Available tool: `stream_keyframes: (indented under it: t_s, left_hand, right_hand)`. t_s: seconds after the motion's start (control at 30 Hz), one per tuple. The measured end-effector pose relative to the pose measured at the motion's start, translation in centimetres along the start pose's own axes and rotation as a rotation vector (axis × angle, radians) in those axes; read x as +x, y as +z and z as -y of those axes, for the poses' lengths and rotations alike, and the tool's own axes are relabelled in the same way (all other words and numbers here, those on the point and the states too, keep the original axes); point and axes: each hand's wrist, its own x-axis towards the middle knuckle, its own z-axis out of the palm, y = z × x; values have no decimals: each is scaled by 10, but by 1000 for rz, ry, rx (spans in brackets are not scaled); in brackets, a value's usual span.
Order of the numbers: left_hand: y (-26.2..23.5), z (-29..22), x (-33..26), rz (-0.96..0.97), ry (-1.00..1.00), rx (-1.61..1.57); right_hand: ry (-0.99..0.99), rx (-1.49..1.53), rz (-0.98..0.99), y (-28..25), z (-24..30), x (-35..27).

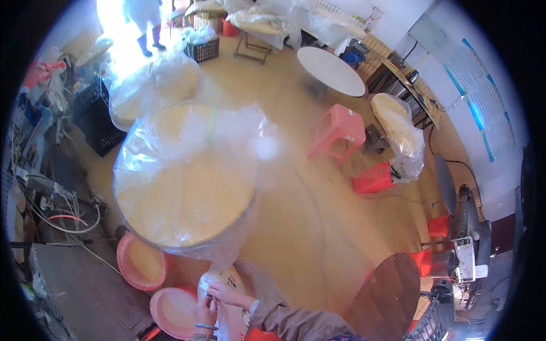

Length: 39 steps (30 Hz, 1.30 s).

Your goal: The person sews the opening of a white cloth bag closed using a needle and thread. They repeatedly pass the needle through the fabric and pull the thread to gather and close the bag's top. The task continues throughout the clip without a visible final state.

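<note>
Low in the view, a white sack [231,321] with dark and red printing stands upright in front of me. My left hand [205,312], with a band at its wrist, is closed on the gathered top of the sack. Against it, my right hand [226,294] pinches the same bunched edge, its arm in a tan sleeve coming from the lower right. The fingers of both hands meet there and partly hide the sack's mouth. Just left of the hands sits a pink basin [156,310] with pale contents, and a second pink basin [120,256] is beyond it.
Ahead stands a large round tray [187,199] of yellow material under clear plastic. A pink stool [341,128], a red container [373,178] and a white round tabletop [331,71] are to the right. A brown round board [384,301] is near right. Far left, a person [143,20] stands in a bright doorway.
</note>
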Motion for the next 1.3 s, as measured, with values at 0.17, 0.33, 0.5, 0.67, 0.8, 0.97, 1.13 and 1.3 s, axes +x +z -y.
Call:
stream_keyframes:
  t_s: [0.17,0.33,0.5,0.67,0.8,0.97,1.13,1.3]
  left_hand:
    - [2,-1,-6,-52,-25,-110]
    - [1,1,-7,-147,26,87]
    - [-2,8,-13,-82,-242,-367]
    - [-7,2,-17,-170,-27,-136]
    - [-7,-9,-17,-237,111,141]
    - [2,-8,-22,-179,-8,-47]
    - [15,11,-13,-210,-75,-2]
    - [14,20,-4,-132,-359,-694]
  right_hand:
    - [5,100,-93,4,-21,3]
    - [86,192,-210,10,-28,2]
    - [189,240,-261,17,-26,-1]
    - [93,151,-204,13,-13,-1]
    - [13,-99,-79,5,8,6]
    - [120,109,-88,16,18,8]
    - [119,268,-30,17,14,12]
    - [213,370,-65,3,2,2]
